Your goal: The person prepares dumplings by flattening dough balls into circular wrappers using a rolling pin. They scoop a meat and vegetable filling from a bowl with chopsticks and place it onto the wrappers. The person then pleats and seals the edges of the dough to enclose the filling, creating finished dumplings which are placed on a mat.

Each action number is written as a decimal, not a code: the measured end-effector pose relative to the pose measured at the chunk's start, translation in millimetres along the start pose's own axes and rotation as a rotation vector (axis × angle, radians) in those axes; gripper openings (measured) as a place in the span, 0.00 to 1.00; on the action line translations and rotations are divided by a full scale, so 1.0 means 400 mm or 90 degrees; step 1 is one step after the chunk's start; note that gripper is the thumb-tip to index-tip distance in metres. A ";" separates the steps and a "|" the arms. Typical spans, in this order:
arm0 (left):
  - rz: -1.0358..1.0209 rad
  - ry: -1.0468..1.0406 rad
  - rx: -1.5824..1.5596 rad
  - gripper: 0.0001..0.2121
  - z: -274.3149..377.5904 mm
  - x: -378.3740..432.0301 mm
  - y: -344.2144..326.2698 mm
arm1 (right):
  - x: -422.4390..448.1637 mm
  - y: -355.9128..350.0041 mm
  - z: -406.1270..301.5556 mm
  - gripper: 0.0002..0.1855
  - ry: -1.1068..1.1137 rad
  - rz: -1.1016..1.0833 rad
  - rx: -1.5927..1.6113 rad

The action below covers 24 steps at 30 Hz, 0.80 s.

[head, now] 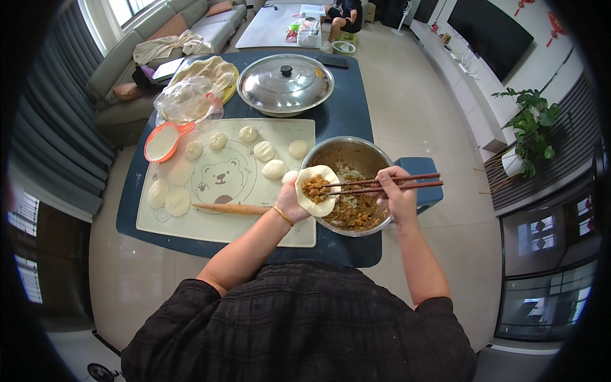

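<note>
On my left hand (291, 203) lies a round dough wrapper (317, 207) with a mound of brown filling (313, 187). My right hand (398, 193) grips a pair of dark wooden chopsticks (410, 181), whose tips touch that filling. Below both hands stands a steel bowl (352, 139) with more filling inside. Left of it, a cream silicone mat (248, 234) printed with a bear holds a wooden rolling pin (231, 208), flat dough rounds (178, 201), plain dough pieces (274, 169) and several pleated buns (248, 133). My left forearm partly covers the mat.
A lidded steel pan (286, 88) stands at the back of the blue table (351, 95). An orange scoop of flour (162, 142), a plastic bag (188, 100) and cloth-like dough or fabric (210, 71) are at the left. A blue stool (415, 167) stands right; a person (346, 19) sits beyond.
</note>
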<state>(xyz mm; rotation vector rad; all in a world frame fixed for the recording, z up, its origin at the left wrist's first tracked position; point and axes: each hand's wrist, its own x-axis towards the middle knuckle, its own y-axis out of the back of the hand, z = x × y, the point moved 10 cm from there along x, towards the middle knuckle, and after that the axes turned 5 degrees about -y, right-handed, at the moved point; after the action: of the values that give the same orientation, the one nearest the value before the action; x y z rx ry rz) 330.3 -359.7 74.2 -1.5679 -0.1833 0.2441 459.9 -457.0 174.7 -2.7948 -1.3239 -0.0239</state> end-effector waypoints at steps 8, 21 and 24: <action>0.016 0.022 0.028 0.20 -0.010 -0.017 -0.014 | 0.017 -0.032 0.040 0.09 -0.021 0.012 0.122; 0.004 0.010 -0.034 0.21 0.046 -0.021 -0.021 | 0.055 -0.034 0.105 0.10 -0.108 0.027 0.251; -0.010 -0.027 0.041 0.21 0.087 -0.005 -0.028 | 0.072 -0.032 0.104 0.11 -0.113 0.032 0.233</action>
<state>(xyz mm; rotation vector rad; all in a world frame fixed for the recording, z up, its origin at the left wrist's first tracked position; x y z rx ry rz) 319.3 -326.5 85.3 -1.4984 -0.2184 0.2681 467.7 -424.5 134.8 -2.5606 -1.1486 0.4330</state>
